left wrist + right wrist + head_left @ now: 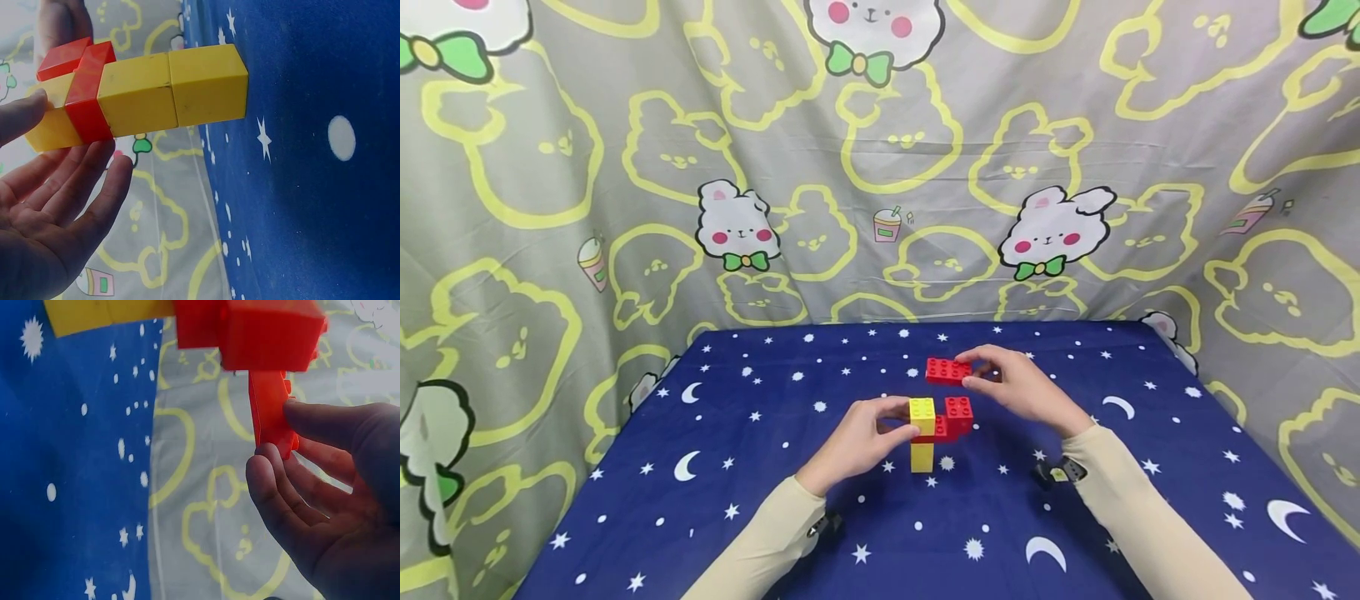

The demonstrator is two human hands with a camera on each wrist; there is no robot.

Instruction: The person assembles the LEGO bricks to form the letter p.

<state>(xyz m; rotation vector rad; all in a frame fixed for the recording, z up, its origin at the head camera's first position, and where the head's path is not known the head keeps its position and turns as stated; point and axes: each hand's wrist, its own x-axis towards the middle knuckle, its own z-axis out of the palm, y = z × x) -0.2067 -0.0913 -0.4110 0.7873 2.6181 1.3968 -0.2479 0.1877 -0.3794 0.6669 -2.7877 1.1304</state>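
Near the middle of the table, a stack of toy building bricks has a yellow brick (922, 408) on top, a red layer reaching out to the right, and yellow bricks (169, 87) below. At the end of the red layer sits another red brick (958, 407). The left hand (863, 437) pinches the top yellow brick between thumb and fingers. Above and behind the stack, the right hand (1011, 383) holds a loose red brick (947, 371) by its right end, studs up. In the right wrist view that red brick (270, 412) is apart from the hand's palm, pinched at the fingertips.
A dark blue cloth with white stars and moons covers the table (737, 500). Behind it hangs a grey curtain (820, 167) with yellow outlines and cartoon animals. Dark straps with devices (826, 527) sit on both wrists.
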